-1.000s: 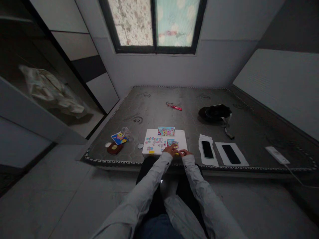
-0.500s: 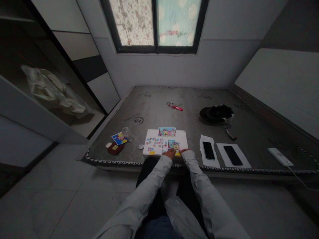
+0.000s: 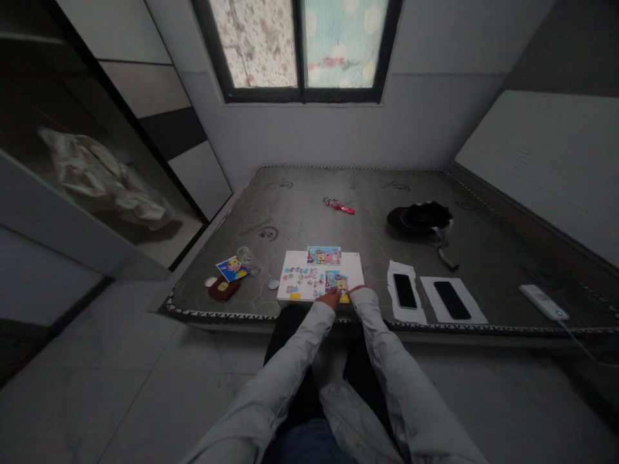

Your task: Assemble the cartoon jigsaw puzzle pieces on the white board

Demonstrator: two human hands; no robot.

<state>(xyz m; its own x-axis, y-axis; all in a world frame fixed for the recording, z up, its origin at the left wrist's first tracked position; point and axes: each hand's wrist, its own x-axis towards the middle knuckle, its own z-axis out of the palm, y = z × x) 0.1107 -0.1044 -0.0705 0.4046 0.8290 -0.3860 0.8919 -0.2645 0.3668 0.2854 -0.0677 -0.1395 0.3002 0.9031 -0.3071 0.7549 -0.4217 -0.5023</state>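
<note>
A partly assembled jigsaw puzzle [image 3: 334,280] with colourful cartoon figures lies at the right front of a white box [image 3: 300,259]. My left hand [image 3: 330,298] rests at its lower left edge, fingers stretched onto it. At the puzzle's lower right, the fingers of my right hand [image 3: 356,290] are pressed together; anything between them is too small to make out. Loose jigsaw pieces [image 3: 300,276] are scattered over the left half of the box. A cartoon picture card [image 3: 324,255] lies along its far edge.
The box sits on a grey mattress [image 3: 300,219]. On the left are a brown pouch [image 3: 223,289], a blue-yellow picture packet [image 3: 233,268] and clear plastic packaging [image 3: 247,259]. Two phones [image 3: 405,291] lie on white sheets to the right, near a black cap [image 3: 420,219] and a white power strip [image 3: 544,303].
My right hand has shifted very slightly left and toward me at the puzzle's edge. My left hand stays almost in place, and the view has tilted a little.
</note>
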